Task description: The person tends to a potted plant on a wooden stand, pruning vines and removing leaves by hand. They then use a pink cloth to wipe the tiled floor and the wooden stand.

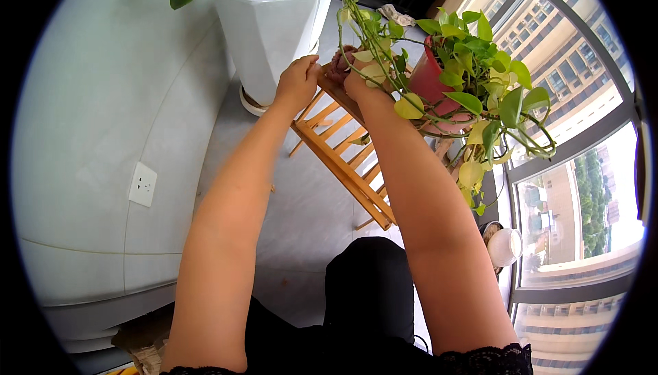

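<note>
A slatted wooden plant stand (pixel 343 163) stands in front of me, its top shelf higher than its lower slats. My left hand (pixel 297 84) has its fingers curled at the left end of the top shelf, gripping the edge. Bunched in my right hand (pixel 364 79) is a brownish-purple cloth (pixel 339 64), pressed to the same shelf. Trailing stems and leaves partly cover that hand's fingers. Just to its right sits a red pot (pixel 432 84) with a leafy green vine (pixel 490 67), some leaves yellowish.
A tall white planter (pixel 264 39) with long-leaved foliage stands on a saucer at the far left. Windows (pixel 576 142) line the right side, with a white rounded container (pixel 505 247) beside them. A tiled wall with a socket (pixel 142 184) is at left. Another cloth (pixel 396 15) lies farther back.
</note>
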### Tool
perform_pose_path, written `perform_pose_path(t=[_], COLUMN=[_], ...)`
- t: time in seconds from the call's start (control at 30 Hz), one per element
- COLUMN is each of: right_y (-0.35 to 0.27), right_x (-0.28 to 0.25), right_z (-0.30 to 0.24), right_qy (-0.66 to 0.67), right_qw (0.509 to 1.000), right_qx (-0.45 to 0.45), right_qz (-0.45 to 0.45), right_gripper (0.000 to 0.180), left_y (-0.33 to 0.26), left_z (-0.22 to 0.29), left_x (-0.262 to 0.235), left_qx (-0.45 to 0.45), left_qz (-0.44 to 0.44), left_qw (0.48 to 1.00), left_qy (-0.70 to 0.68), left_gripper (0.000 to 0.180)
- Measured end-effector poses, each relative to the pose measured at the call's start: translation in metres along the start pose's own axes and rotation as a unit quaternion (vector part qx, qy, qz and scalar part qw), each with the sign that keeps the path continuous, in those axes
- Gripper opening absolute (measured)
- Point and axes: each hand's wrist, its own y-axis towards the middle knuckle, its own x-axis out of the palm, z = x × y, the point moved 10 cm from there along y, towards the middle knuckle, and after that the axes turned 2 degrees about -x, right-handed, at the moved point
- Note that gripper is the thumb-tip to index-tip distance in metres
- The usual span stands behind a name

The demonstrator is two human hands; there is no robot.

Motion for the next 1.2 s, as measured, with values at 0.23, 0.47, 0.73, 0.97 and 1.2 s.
perform_pose_path(t=[0.23,0.47,0.73,0.97,1.2], right_y=[0.091,0.125,-0.068,0.02,0.064], right_x=[-0.045,-0.104,0.058,-0.003,-0.019], right_z=[-0.046,-0.074,-0.046,-0.061,-0.06], right_qy=[-0.155,-0.482,-0.783,-0.321,-0.349], right_qw=[0.966,0.779,0.557,0.932,0.908], right_qx=[-0.203,-0.23,-0.277,-0.166,-0.227], right_qz=[-0.036,0.329,-0.016,0.036,0.053], right_gripper=[0.034,0.036,0.029,0.023,0.02], left_y=[-0.003,-0.009,-0.009,-0.003,-0.004], left_z=[0.006,0.004,-0.008,0.0,0.002], left_x=[0.002,0.002,-0.005,0.009,0.002], left_qx=[-0.074,-0.105,-0.111,-0.092,-0.087], left_qz=[-0.064,-0.069,-0.062,-0.086,-0.082], left_qw=[0.994,0.988,0.987,0.988,0.99], left_qy=[-0.047,-0.092,-0.096,-0.091,-0.069], left_gripper=[0.027,0.029,0.029,0.03,0.036])
